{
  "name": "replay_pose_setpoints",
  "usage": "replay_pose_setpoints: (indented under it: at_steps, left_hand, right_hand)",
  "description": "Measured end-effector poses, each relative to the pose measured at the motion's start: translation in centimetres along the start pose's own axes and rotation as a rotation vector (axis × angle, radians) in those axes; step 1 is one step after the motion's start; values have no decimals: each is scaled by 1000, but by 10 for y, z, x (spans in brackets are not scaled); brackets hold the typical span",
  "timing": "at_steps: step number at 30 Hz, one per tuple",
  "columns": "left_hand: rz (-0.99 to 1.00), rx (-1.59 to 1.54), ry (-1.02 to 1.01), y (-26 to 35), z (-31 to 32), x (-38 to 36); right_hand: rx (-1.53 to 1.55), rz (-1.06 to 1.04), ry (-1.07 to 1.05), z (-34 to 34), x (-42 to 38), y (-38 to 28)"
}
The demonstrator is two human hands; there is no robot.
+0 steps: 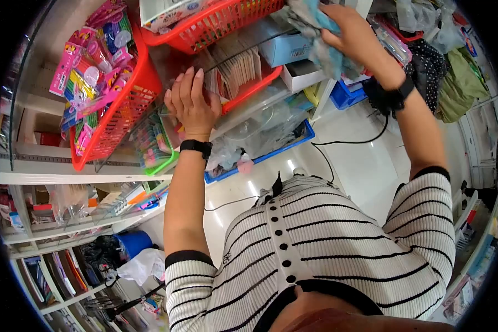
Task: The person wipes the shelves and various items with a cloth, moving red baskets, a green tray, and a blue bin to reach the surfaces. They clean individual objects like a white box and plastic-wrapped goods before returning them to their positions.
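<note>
My right hand is closed on a grey and light-blue cloth at the top, beside a light-blue box. My left hand, its fingers stretched out, rests near the shelf edge beside a red basket holding a row of cards or packets. Nothing shows in the left hand, though what lies under its palm is hidden. Another red basket is above it, and a red basket with colourful packaged items stands at the left.
A green basket and a blue-rimmed tray with plastic bags are below. A black cable runs from my right wrist toward the floor. A blue bin is at lower left, by shelves. Bags hang at upper right.
</note>
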State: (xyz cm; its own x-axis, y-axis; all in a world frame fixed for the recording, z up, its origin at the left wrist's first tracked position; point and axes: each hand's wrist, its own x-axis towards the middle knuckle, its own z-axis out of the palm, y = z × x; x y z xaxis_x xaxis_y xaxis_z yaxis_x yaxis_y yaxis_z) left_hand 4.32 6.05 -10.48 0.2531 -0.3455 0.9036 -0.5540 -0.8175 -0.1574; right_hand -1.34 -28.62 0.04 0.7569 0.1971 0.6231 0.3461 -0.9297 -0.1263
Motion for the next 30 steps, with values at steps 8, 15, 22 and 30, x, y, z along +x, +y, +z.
replay_pose_setpoints:
  at_steps: [8,15,22,30]
  left_hand:
    - [-5,20,-2,-1,5,-3]
    - [-34,-16,-53,5,-4,-1]
    - [-230,-281,-252,34,-43,-42]
    - [-657,-406,-626,30,-115,-174]
  right_hand:
    - [171,155,68,37,-111,-11]
    - [302,59,-112,112,-133,-62]
    - [97,54,-216,187,-120,-75]
    - [-154,23,-392,215,-90,-109]
